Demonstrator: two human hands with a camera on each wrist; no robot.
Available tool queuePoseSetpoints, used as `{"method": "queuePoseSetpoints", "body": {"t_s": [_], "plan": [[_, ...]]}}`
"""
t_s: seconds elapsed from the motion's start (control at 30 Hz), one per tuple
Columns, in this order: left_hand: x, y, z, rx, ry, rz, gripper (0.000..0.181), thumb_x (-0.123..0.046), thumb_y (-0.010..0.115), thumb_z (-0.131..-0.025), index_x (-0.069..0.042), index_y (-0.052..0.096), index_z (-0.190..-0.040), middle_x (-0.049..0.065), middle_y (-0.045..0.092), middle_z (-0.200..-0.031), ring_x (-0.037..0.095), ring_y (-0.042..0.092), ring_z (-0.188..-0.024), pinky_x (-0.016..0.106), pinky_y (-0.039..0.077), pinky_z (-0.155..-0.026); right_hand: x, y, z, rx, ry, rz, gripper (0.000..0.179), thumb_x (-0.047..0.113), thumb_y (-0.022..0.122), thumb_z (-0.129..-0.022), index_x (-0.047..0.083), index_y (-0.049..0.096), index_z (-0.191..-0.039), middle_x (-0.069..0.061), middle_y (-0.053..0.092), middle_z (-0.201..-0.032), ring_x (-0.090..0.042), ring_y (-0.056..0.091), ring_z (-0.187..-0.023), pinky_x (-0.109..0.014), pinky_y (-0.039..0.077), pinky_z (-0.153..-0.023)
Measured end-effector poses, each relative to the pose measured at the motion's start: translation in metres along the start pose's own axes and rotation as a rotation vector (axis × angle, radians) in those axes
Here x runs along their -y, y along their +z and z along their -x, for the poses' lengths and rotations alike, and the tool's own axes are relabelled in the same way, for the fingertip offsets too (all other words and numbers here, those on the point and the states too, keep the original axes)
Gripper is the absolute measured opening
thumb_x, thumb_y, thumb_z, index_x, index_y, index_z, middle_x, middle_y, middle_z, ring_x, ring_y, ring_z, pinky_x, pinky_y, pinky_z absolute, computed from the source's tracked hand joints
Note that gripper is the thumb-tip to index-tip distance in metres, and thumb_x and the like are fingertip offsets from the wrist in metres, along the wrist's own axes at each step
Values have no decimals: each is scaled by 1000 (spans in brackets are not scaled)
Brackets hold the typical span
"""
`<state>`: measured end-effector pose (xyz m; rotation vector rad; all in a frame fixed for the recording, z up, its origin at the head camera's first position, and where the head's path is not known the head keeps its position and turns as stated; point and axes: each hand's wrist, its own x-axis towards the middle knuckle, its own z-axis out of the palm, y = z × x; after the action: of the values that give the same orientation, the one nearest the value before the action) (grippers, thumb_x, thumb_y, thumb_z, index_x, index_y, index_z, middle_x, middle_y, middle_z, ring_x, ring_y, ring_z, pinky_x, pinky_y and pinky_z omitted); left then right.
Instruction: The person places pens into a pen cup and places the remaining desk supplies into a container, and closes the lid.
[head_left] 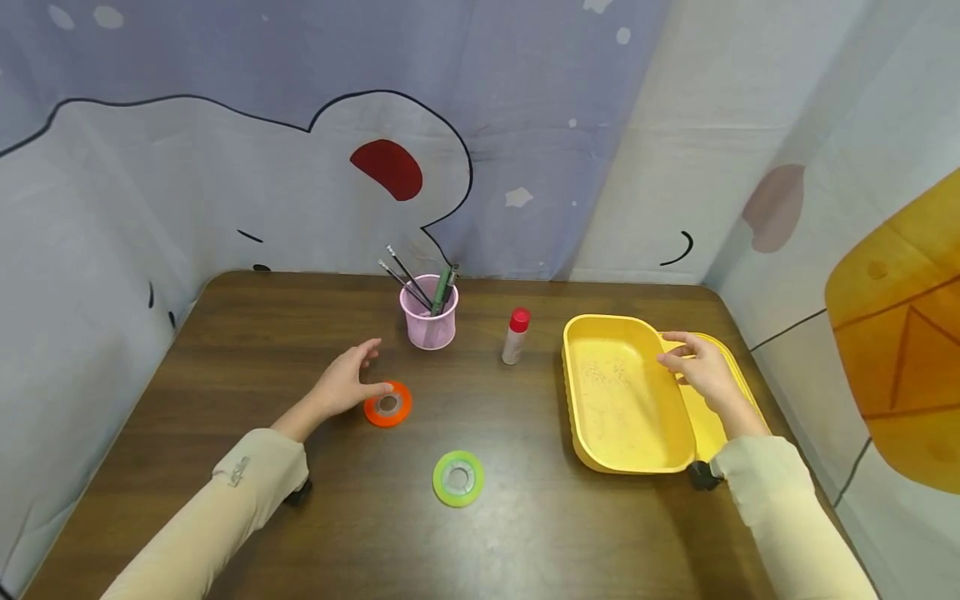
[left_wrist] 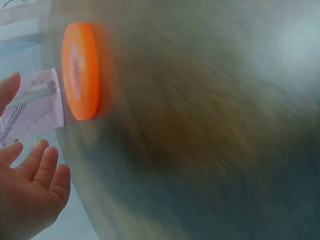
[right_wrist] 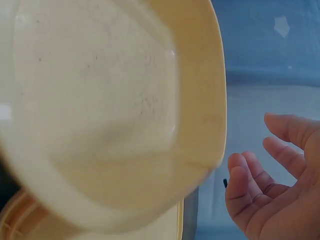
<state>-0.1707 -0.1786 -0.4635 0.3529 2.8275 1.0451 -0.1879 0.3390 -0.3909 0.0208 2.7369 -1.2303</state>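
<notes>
My left hand (head_left: pixel 345 382) hovers at the orange tape roll (head_left: pixel 400 406), thumb over its edge in the head view and fingers spread apart. In the left wrist view the orange roll lies flat, beside the loosely bent fingers (left_wrist: pixel 46 167), with nothing between them. On the right, my right hand (head_left: pixel 701 371) is above the right rim of the yellow tray (head_left: pixel 630 400), fingers relaxed and holding nothing. The right wrist view shows those fingers (right_wrist: pixel 260 182) apart from the tray wall (right_wrist: pixel 202 100). A yellow lid (head_left: pixel 705 421) lies partly under the tray.
A green tape roll (head_left: pixel 470 493) lies near the table's front middle. A pink mesh cup (head_left: pixel 429 333) with pencils and pens stands at the back, left of a glue stick (head_left: pixel 514 337) with a red cap. Curtains border the wooden table (head_left: pixel 315 517).
</notes>
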Motion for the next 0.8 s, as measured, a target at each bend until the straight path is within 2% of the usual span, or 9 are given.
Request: {"method": "queuePoseSetpoints", "body": {"t_s": [0.1, 0.2, 0.37, 0.6, 0.8], "plan": [[3, 2, 6, 12, 40, -86, 85, -34, 73, -68, 0, 32, -134, 22, 44, -129, 38, 42, -114, 51, 32, -96, -7, -5, 2, -3, 5, 17, 51, 25, 54, -87, -1, 40, -128, -13, 50, -94, -14, 56, -74, -31, 48, -61], [6, 5, 12, 31, 67, -132, 86, -37, 72, -68, -1, 32, -134, 21, 38, -134, 39, 35, -119, 53, 28, -98, -13, -8, 3, 14, 25, 32, 53, 27, 53, -87, -1, 39, -129, -15, 51, -96, -15, 54, -75, -29, 48, -61], [7, 8, 20, 54, 94, -154, 85, -37, 72, -68, -1, 33, -134, 21, 37, -135, 41, 34, -120, 54, 28, -98, -22, -10, 3, 40, 58, 36, 54, 27, 54, -87, -1, 37, -130, -15, 55, -96, -16, 53, -75, -29, 48, -61], [8, 9, 26, 68, 114, -169, 84, -36, 74, -66, -1, 35, -133, 22, 38, -134, 42, 37, -118, 54, 31, -96, -32, -10, 4, 81, 95, -16, 55, 23, 55, -86, -4, 36, -130, 3, 57, -82, -11, 53, -66, -31, 50, -59], [9, 11, 28, 62, 142, -182, 82, -33, 74, -67, 0, 37, -132, 22, 40, -133, 40, 40, -117, 53, 32, -95, -37, -9, 3, 116, 117, -49, 53, 18, 53, -87, -5, 33, -131, 0, 56, -81, -11, 54, -62, -29, 49, -57]]}}
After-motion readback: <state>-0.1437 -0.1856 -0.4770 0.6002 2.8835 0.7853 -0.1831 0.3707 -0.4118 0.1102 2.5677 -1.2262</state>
